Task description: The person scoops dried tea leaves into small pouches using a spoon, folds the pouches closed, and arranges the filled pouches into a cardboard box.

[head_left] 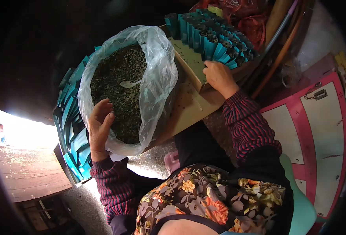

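A clear plastic bag (160, 51) stands open in front of me, full of dark dried, crumbled leaves (120, 78). A pale spoon-like scoop (130, 84) lies on the leaves. My left hand (100, 127) is at the bag's near left rim, thumb and fingers apart, holding nothing visible. To the right, my right hand (220, 78) has its fingers curled together against a blue packet (209, 49) at the near end of the rows. Its fingertips are partly hidden. Several filled, open-topped blue packets (229, 50) stand upright in a shallow box (188, 64).
Flat blue packets (73, 129) are piled left of the bag. A wooden bench (31, 172) is at the lower left. Red plastic bags (253, 27) and long poles (282, 51) lie beyond the box. A pink-and-white cabinet (298, 117) stands at the right.
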The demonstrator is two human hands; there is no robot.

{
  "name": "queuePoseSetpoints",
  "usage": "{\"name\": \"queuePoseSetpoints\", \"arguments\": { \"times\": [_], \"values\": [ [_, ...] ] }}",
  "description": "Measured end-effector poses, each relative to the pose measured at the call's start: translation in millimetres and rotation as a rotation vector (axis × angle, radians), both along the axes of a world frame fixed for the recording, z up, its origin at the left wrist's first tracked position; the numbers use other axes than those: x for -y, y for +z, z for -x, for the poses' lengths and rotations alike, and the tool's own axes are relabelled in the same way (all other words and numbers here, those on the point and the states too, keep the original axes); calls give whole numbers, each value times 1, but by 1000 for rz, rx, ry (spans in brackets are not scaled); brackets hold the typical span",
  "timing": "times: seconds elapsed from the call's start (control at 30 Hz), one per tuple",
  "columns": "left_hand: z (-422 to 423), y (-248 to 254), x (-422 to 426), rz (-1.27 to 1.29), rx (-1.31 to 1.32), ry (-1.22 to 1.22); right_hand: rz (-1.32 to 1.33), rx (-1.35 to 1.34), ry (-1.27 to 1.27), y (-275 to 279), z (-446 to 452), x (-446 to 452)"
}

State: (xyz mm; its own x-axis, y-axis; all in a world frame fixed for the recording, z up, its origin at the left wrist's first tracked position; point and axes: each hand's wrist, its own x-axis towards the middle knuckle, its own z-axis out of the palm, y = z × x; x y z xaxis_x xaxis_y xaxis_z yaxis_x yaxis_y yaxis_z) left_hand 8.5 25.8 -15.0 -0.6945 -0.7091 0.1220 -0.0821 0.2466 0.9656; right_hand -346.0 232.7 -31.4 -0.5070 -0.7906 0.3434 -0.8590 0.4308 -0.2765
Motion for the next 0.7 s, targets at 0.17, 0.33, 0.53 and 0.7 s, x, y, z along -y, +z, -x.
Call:
{"name": "queuePoseSetpoints", "arguments": {
  "times": [0.17,0.33,0.53,0.7],
  "values": [
    [-1,-2,2,-26,-6,-3,-38,-16,-8,1,-2,2],
    [-2,-5,3,-22,-18,-10,-121,-72,25,-1,2,4],
    [-3,-3,2,-23,-30,-18,-50,-50,-20,-9,4,4],
    [-1,-5,4,2,-115,-28,-196,-242,252,-10,18,1]
  ]
}}
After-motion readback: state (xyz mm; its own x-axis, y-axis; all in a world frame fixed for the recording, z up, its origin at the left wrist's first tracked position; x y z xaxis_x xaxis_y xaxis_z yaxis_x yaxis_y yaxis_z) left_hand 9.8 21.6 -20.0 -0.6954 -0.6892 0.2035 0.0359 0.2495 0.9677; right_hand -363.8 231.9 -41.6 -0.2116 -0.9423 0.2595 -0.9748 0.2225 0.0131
